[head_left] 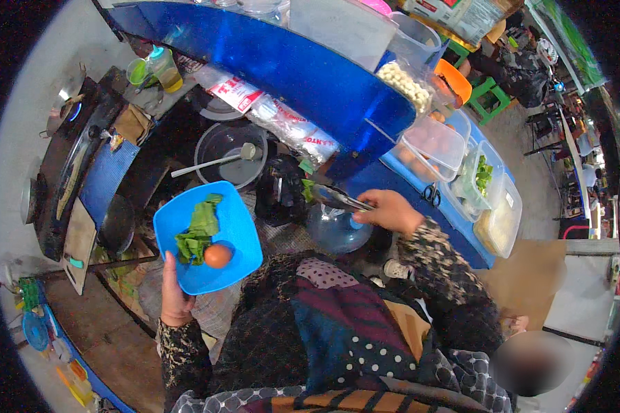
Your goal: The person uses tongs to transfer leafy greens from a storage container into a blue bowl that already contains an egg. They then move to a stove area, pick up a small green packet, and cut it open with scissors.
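Left hand (176,296) is gripping the blue square plate (238,230), greens (198,234) and a brown egg (218,256) on it. Right hand (391,210) is closed round metal tongs (337,198), tips look empty, I think. Looks like mid-plating; the next pick needs the tongs reaching a clear container (434,148).

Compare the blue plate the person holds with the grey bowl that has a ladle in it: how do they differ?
The blue plate is bright blue, squarish and shallow; the grey bowl is dull grey, round and deep. The plate is held up by the left hand and carries green leaves and a brown egg; the bowl rests on the counter and holds only a ladle, as far as can be seen. Both are open-topped.
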`<state>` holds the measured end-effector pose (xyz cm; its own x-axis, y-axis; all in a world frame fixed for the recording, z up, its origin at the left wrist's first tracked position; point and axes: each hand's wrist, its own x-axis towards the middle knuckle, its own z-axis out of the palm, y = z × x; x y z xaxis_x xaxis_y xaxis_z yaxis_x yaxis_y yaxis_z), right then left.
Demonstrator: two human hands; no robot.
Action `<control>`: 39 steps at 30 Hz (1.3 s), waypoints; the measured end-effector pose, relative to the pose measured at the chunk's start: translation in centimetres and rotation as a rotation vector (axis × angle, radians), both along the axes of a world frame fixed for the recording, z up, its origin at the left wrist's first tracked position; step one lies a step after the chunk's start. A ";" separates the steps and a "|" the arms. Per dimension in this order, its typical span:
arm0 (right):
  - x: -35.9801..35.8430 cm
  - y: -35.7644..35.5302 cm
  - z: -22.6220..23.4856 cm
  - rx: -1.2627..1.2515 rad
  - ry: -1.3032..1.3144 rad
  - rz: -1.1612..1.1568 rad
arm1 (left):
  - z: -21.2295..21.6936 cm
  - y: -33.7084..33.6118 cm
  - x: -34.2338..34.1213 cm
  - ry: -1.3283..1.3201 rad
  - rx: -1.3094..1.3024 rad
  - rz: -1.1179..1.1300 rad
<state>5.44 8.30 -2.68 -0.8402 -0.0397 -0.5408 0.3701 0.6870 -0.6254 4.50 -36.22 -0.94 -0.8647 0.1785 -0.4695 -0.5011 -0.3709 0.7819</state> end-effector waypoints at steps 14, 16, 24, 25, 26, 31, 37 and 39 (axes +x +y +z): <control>-2.8 -6.5 -5.4 0.337 0.109 -0.040 | -1.8 -2.9 0.0 -0.017 0.025 0.077; -1.2 -5.2 -4.6 0.233 0.003 -0.098 | -1.8 -2.0 -0.3 -0.006 0.036 0.030; 8.1 0.9 -1.7 0.034 0.070 -0.298 | -1.6 4.7 -2.5 0.014 0.029 -0.255; 9.3 1.8 -1.1 0.049 0.101 -0.318 | -1.6 5.9 -2.7 -0.005 0.040 -0.291; 10.4 2.8 -0.8 0.013 0.115 -0.353 | -1.5 7.2 -2.8 -0.023 0.051 -0.326; 15.7 7.7 1.3 -0.243 0.160 -0.538 | -0.5 15.0 -2.0 0.028 0.072 -0.511; 21.1 14.4 3.2 -0.310 0.130 -0.680 | -0.6 24.8 -0.6 -0.042 0.161 -0.677; 22.7 16.6 4.5 -0.333 0.176 -0.770 | 0.1 28.2 0.1 -0.040 0.152 -0.687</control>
